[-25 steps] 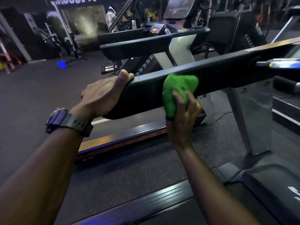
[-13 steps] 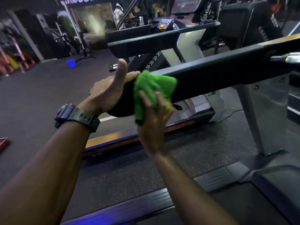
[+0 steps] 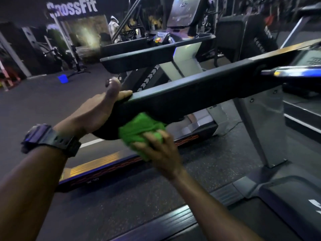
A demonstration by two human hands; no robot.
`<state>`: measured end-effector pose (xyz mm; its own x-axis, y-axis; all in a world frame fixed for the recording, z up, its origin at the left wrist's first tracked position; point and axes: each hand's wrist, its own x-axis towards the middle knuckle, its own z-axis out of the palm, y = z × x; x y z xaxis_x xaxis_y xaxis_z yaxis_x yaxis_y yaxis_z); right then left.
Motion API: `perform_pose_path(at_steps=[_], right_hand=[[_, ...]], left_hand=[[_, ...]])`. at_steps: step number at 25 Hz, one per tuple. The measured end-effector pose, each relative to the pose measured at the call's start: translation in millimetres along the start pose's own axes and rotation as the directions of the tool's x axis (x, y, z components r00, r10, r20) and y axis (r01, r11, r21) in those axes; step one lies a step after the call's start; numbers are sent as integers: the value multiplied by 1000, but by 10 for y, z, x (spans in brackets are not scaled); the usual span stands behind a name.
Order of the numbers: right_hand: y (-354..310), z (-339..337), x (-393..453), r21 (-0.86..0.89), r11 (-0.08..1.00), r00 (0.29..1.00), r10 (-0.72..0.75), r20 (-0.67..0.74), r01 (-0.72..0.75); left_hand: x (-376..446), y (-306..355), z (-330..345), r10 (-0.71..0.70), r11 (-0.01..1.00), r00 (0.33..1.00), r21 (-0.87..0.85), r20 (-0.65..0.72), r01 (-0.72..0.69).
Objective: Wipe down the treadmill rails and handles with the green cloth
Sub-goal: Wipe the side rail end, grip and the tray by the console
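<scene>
Left hand (image 3: 97, 112) thumb motion-blurred

Two hands are seen: the left hand (image 3: 102, 110) and the right hand (image 3: 159, 152). One green cloth (image 3: 137, 129) is counted, and one wristwatch (image 3: 50, 139). Two long black treadmill rails are visible, a near rail (image 3: 199, 94) and a far rail (image 3: 139, 60). One blue bucket (image 3: 62, 78) is seen on the floor. One wall sign (image 3: 72, 8) is counted.

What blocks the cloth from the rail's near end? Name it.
The left hand grips the rail at its near end, right beside the green cloth that the right hand presses underneath; nothing else visible intervenes.
</scene>
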<state>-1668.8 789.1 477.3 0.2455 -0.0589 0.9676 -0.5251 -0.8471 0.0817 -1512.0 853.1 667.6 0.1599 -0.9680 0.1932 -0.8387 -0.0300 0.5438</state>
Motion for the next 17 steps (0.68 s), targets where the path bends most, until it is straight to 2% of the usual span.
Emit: perform_pose_path(at_steps=[1, 2, 3, 4, 5, 7, 8, 9, 10, 12, 13, 14, 16, 17], right_hand=[[197, -108, 65, -20, 985, 985, 172, 14, -172], [387, -196, 184, -23, 919, 918, 391, -68, -393], [501, -276, 364, 40, 810, 798, 583, -152, -585], [519, -290, 501, 86, 748, 728, 661, -181, -658], [459, -284, 534, 93, 748, 734, 663, -148, -657], [373, -265, 187, 34, 852, 852, 524, -8, -523], [506, -352, -19, 7, 870, 868, 491, 68, -493], [708, -450, -105, -12, 851, 849, 525, 66, -525], [928, -506, -61, -11, 778, 778, 628, 4, -628], [1153, -547, 371, 111, 507, 489, 858, -157, -855], [1104, -550, 533, 124, 485, 467, 871, -151, -866], [1022, -538, 534, 93, 544, 536, 839, -91, -834], [849, -529, 94, -13, 753, 751, 658, 57, -658], [890, -597, -124, -34, 786, 781, 617, 92, -617]], left_hand=[[2, 132, 62, 39, 996, 998, 84, 40, -42], [59, 237, 155, 116, 982, 990, 140, 79, -126], [71, 413, 282, 176, 963, 976, 183, 126, -198], [94, 534, 437, 235, 935, 961, 238, 145, -264], [113, 636, 567, 272, 903, 951, 303, 145, -304], [197, 651, 739, 337, 857, 939, 388, 76, -339], [204, 618, 774, 344, 845, 938, 420, 50, -332], [191, 578, 785, 340, 839, 940, 439, 35, -320], [186, 551, 799, 345, 839, 938, 442, 19, -318], [169, 556, 816, 353, 840, 936, 440, 4, -319], [169, 567, 820, 355, 841, 935, 435, 3, -321], [168, 564, 820, 356, 843, 935, 432, -3, -319], [173, 560, 816, 366, 840, 931, 436, -13, -324], [164, 553, 811, 368, 837, 930, 440, -12, -326]])
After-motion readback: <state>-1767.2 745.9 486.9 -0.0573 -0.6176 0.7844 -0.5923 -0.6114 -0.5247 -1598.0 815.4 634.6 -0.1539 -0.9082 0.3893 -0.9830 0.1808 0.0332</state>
